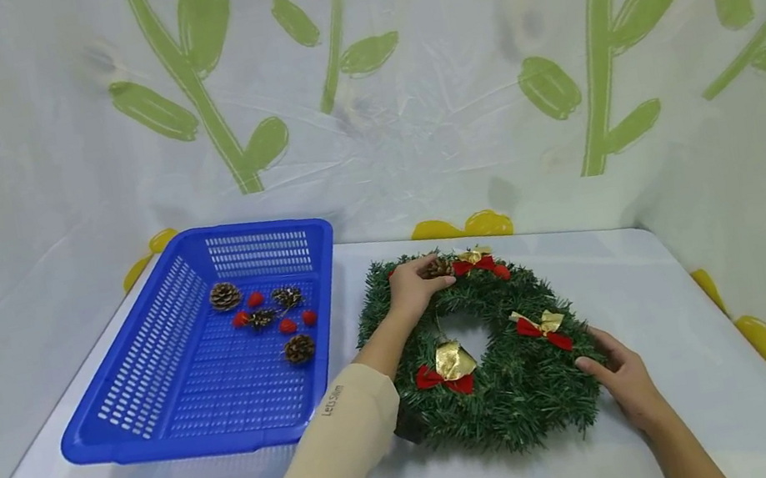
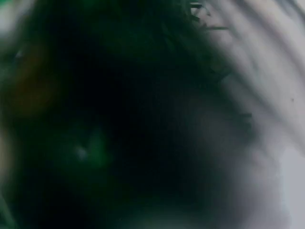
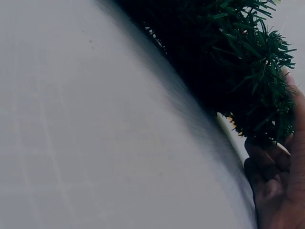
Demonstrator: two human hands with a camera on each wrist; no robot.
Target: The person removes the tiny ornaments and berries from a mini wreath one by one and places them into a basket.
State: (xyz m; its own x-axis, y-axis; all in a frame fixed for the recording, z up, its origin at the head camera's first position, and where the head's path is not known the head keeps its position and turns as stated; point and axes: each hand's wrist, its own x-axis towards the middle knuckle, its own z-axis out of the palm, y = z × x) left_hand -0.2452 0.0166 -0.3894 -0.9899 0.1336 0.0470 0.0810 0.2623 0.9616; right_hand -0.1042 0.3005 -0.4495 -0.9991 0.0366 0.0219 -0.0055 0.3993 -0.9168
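A green wreath point(image 1: 532, 400) of artificial pine, with red and gold bows point(image 1: 541, 328), lies on the table and fills the dark left wrist view. At its upper left my left hand point(image 1: 411, 293) pinches a brown pine cone point(image 1: 439, 267) between thumb and fingers, against the greenery. My right hand point(image 1: 627, 380) grips the wreath's right edge, thumb on top. In the right wrist view, curled fingers point(image 3: 269, 167) show beneath the greenery point(image 3: 252, 71). The left wrist view is too blurred to show the left fingers.
A blue plastic basket point(image 1: 216, 446) stands left of the wreath. Inside lie several pine cones point(image 1: 225, 296) and small red berry-like balls point(image 1: 288, 326). A pale cloth covers the table point(image 1: 631, 265), and a flower-printed sheet point(image 1: 435, 95) hangs behind it.
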